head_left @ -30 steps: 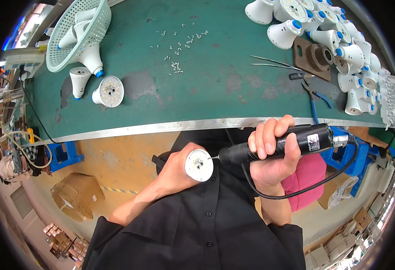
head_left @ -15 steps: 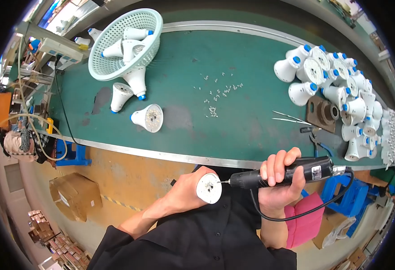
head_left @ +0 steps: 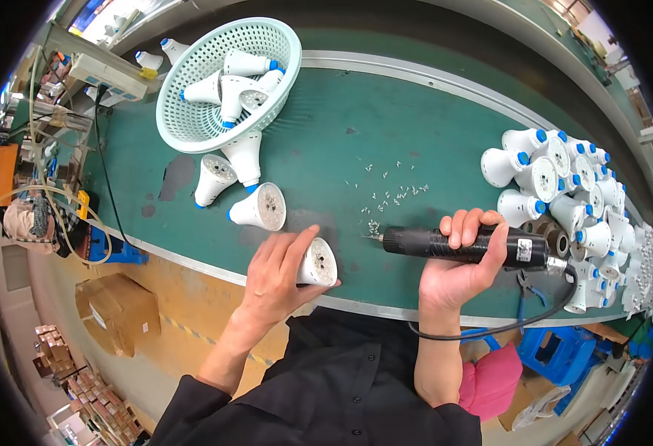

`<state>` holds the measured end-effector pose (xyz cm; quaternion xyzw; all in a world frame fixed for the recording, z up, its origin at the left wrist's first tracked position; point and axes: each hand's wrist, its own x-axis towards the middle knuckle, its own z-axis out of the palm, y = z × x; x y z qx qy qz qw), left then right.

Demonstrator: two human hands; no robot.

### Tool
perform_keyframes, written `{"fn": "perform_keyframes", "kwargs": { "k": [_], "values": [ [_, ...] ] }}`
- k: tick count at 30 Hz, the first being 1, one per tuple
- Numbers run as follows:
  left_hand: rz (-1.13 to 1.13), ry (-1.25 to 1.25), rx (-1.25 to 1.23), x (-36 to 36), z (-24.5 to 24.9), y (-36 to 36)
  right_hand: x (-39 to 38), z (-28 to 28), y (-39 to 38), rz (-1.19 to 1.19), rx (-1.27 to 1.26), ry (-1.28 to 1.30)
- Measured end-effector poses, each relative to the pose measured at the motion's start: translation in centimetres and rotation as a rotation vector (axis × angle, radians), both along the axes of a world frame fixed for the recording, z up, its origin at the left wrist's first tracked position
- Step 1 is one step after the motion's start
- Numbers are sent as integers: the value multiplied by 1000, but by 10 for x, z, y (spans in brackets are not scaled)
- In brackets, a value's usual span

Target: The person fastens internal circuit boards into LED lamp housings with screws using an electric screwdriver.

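Note:
My left hand point(head_left: 270, 276) is closed around a white LED bulb body point(head_left: 318, 263) at the front edge of the workbench. The bulb's round face, with small dark marks, points toward the right. In my right hand point(head_left: 449, 282) is a black electric screwdriver point(head_left: 434, 247), held level with its bit pointing left. The bit is apart from the bulb, near a scatter of tiny screws point(head_left: 395, 197) on the green mat. Another bulb body point(head_left: 261, 207) lies just beyond my left hand, beside one more bulb body point(head_left: 215, 178).
A pale green basket point(head_left: 166, 111) with several bulb bodies stands at back left. Many bulb bodies point(head_left: 538, 178) are massed at the right, near a metal fixture point(head_left: 553, 236) and blue-handled pliers point(head_left: 532, 286). The screwdriver's cable point(head_left: 490, 334) loops below my right wrist.
My left hand has carried the bulb body forward, from before my chest to the bench edge. The screwdriver bit has come away from the bulb's face, and the right hand has moved forward too.

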<state>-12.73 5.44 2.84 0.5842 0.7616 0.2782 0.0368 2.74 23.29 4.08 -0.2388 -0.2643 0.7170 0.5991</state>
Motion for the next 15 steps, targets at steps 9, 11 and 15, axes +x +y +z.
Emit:
{"fn": "perform_keyframes", "kwargs": {
  "k": [9,11,15],
  "values": [
    [-21,148,145,10,12,19,5,3,7,5,-52,58],
    [-55,123,67,19,21,24,13,9,8,65,-88,224],
    [-64,255,151,33,12,42,24,9,12,75,-66,194]
  ]
}}
